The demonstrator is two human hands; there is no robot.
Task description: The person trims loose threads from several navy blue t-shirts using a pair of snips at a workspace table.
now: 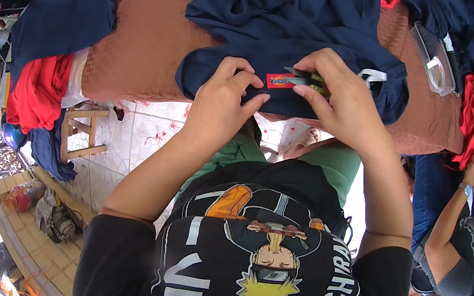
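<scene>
The red label [273, 81] on the navy garment [290, 50] lies between both hands' fingers: the right hand [339, 95] grips dark snips [316, 81]; the left hand's [224, 93] thumb and forefinger nearly meet, hold unclear.

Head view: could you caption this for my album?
Right fingers hold small snips at a red label on navy cloth, left fingers close by.
</scene>
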